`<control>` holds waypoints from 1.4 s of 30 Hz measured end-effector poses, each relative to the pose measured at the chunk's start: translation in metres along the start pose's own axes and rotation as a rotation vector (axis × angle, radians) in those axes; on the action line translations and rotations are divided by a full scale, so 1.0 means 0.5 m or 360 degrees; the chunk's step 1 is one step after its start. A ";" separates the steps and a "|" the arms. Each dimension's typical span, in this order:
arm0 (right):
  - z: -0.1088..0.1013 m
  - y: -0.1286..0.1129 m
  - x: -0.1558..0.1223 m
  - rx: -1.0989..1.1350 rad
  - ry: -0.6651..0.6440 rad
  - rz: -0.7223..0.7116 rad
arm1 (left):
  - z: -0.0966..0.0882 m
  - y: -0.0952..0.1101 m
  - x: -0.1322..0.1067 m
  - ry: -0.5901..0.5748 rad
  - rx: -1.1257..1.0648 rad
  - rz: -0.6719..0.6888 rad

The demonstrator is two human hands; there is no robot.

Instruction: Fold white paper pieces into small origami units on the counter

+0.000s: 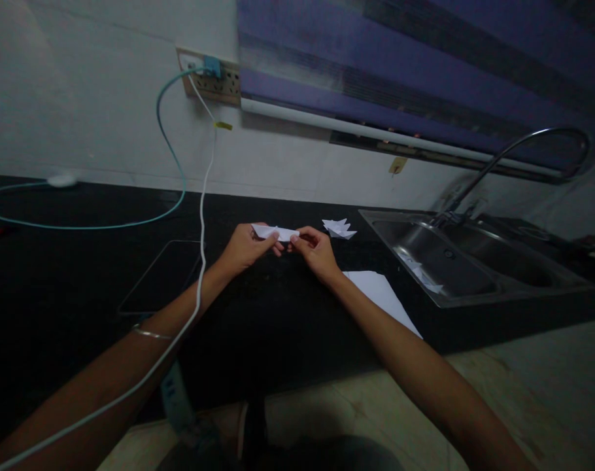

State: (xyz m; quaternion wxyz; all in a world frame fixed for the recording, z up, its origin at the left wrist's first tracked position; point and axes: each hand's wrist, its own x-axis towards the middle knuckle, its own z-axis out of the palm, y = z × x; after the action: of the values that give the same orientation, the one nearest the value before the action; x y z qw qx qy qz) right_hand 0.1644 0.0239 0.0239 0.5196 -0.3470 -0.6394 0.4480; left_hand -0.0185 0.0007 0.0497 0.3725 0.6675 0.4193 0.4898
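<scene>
Both of my hands hold one small folded strip of white paper (276, 232) above the black countertop (288, 307). My left hand (246, 246) pinches its left end, fingers closed on it. My right hand (314, 248) pinches the right end with thumb and fingertips. A thin bangle sits on my left forearm. A white cable (202, 216) hangs from the wall socket across my left arm.
A few folded white paper pieces (339, 228) lie behind my right hand. White sheets (383, 294) lie under my right forearm. A steel sink (444, 258) with a curved tap (523, 144) is at the right. A dark tablet (163, 275) and a teal cable (170, 150) are at the left.
</scene>
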 end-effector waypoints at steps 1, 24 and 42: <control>0.000 -0.001 0.000 -0.0030 -0.0009 -0.0040 | -0.001 -0.001 0.001 -0.0015 0.0000 -0.0008; -0.025 -0.036 -0.008 -0.1039 -0.0435 -0.0750 | 0.000 -0.028 0.011 -0.0275 -0.0192 -0.0387; -0.078 -0.053 0.031 -0.1232 -0.0248 -0.0607 | 0.025 -0.043 0.009 -0.0247 -0.0076 -0.0325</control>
State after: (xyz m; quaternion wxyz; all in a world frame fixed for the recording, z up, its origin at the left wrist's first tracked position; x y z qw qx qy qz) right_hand 0.1998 0.0367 0.0564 0.3748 -0.3570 -0.8502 0.0961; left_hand -0.0097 0.0119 0.0287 0.4674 0.6483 0.4431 0.4060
